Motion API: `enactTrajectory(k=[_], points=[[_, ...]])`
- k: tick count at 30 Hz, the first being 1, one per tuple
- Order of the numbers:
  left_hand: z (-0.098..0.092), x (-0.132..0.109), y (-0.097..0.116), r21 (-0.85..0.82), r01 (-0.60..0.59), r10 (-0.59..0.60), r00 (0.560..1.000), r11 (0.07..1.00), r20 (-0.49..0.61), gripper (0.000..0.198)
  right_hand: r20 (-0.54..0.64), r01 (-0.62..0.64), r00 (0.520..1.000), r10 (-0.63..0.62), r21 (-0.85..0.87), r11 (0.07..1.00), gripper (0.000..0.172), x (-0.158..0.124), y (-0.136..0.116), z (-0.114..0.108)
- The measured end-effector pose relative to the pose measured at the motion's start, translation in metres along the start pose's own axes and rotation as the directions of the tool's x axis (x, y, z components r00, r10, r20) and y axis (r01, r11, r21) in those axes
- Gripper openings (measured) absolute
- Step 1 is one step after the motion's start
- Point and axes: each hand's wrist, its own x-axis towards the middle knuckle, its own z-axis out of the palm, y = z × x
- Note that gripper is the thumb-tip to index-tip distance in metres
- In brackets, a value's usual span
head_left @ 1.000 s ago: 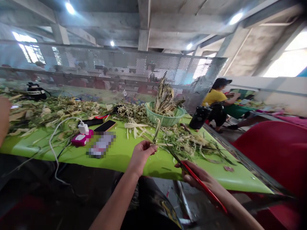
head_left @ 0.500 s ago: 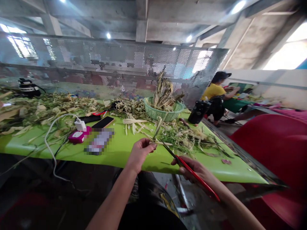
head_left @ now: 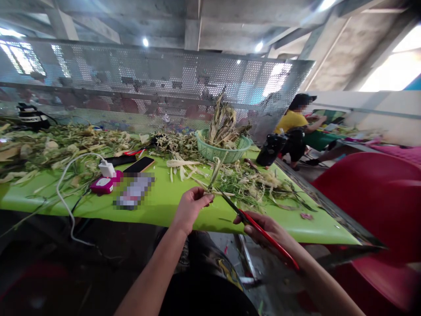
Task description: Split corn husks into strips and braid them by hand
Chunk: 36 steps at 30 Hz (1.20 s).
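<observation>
My left hand (head_left: 192, 206) is closed in a pinch on a small twisted piece of corn husk (head_left: 215, 173), pale green with a looped tip standing up. In my right hand (head_left: 268, 228) are red-handled scissors (head_left: 276, 246), their dark blades pointing up and left. The blade tips lie right beside the husk piece, near my left fingertips; whether they touch it I cannot tell. Behind the blades, a loose heap of green and straw-coloured shreds (head_left: 243, 186) covers part of the green table (head_left: 171, 208). Pale husk strips (head_left: 180, 164) lie beyond my left hand.
A green basket (head_left: 222, 153) of dried husks stands at the back, a black bottle (head_left: 271, 149) beside it. To the left are phones (head_left: 140, 165), a magenta power strip (head_left: 103, 184) and a white cable (head_left: 61, 186). Red chairs (head_left: 368, 197) and a seated person (head_left: 292, 120) are at right.
The view has shifted slightly, so the table scene sits a little higher and further left. Both hands keep nearly the same pose, the scissors still beside the husk piece.
</observation>
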Motion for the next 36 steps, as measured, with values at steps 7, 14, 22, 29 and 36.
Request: enactTrajectory(k=[7,14,22,29,36], points=[[0.000,-0.002,0.000,-0.036,0.015,-0.015,1.000,0.999,-0.002,0.032,-0.005,0.019,1.000,-0.019,-0.047,0.999,0.049,-0.002,-0.001,0.000],[0.000,-0.001,-0.003,-0.066,0.031,-0.032,0.999,0.997,-0.014,0.035,-0.070,0.036,0.997,-0.039,-0.045,0.998,0.049,-0.006,-0.004,0.010],[-0.007,0.001,-0.001,-0.030,0.023,-0.023,1.000,0.999,0.006,0.034,-0.082,0.031,0.996,-0.036,-0.066,0.997,0.051,-0.005,0.005,0.003],[-0.007,-0.004,0.006,-0.043,0.073,-0.066,0.989,0.996,0.130,0.025,-0.008,0.084,0.996,-0.085,-0.090,0.992,0.044,-0.014,-0.016,-0.001],[-0.007,-0.010,0.011,-0.049,0.071,-0.062,0.984,0.996,0.168,0.017,0.037,-0.108,0.994,0.101,0.285,0.952,0.053,-0.008,0.008,0.024]])
